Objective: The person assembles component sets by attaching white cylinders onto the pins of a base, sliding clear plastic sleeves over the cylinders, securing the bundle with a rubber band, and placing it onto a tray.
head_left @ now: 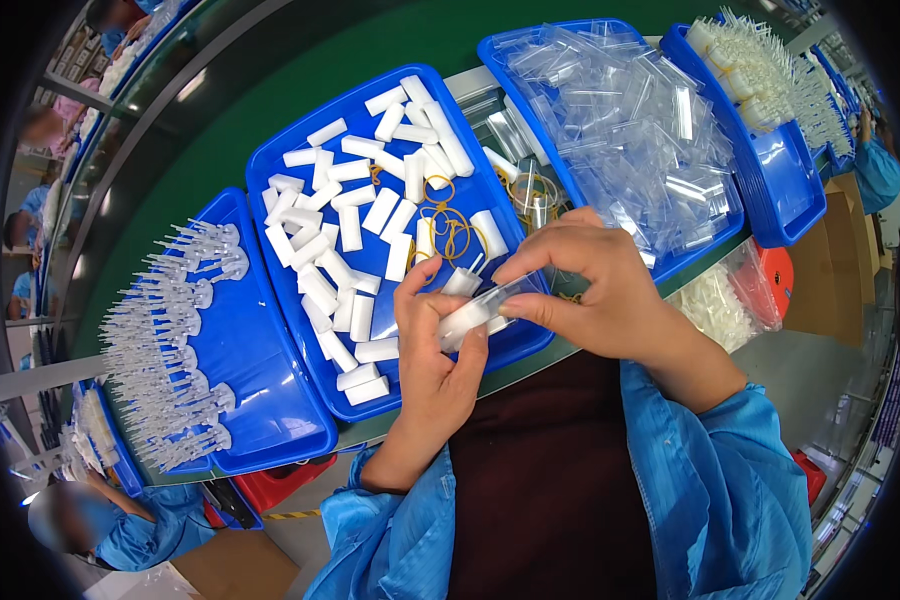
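Note:
Just above the front edge of a blue tray [480, 205], my left hand [432, 355] grips a small white block [465, 320] between thumb and fingers. A clear plastic sleeve [515, 290] lies against the block and seems to cover part of it; exactly how far is hidden by the fingers. From the right, my right hand [600, 285] pinches the sleeve's other end with thumb and forefinger. Many loose white blocks [350, 228] fill the tray beneath, along with yellow rubber bands [450, 232].
A blue tray [310, 425] at left holds rows of white pronged parts [165, 330]. Clear sleeves [620, 130] heap in another at right. Stacked blue trays [785, 190] carry bundled white parts [760, 70]. A bag of white pieces [725, 305] sits below. A co-worker's blue sleeve [160, 530] shows lower left.

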A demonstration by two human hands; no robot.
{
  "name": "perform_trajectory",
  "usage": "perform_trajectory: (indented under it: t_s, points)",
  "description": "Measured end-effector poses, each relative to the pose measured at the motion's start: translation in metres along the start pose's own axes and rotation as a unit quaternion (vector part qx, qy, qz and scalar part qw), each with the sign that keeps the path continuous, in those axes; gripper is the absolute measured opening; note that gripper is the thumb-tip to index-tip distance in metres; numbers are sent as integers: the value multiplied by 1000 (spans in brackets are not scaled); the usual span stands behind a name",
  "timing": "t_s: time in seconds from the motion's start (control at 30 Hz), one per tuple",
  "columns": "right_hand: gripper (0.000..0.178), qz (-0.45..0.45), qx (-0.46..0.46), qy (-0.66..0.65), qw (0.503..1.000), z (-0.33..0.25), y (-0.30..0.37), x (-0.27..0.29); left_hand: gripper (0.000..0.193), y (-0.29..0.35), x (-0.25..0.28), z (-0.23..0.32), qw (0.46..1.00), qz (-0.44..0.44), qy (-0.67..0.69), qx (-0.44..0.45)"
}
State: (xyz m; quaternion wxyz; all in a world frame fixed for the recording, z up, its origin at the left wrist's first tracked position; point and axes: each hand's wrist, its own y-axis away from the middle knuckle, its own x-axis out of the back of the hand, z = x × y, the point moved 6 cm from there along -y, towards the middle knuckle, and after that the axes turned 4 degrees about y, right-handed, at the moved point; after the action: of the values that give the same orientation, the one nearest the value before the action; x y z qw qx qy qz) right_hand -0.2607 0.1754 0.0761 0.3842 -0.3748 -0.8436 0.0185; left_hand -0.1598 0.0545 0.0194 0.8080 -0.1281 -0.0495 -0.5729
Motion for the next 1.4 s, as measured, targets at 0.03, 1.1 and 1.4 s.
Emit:
perform_trajectory:
  t_s: [0.03, 1.1, 1.4]
  points:
    - [18, -8, -27, -38, 999, 5, -1, 0, 18, 0, -1, 0, 1000, -1, 0, 0]
    - [19, -10, -67, -130, 989, 10, 17, -15, 82, 11, -3, 15, 991, 33, 91, -98]
    - [20, -1, -96, -151, 984, 5, 29, -30, 80, 14, -12, 15, 983, 43, 99, -151]
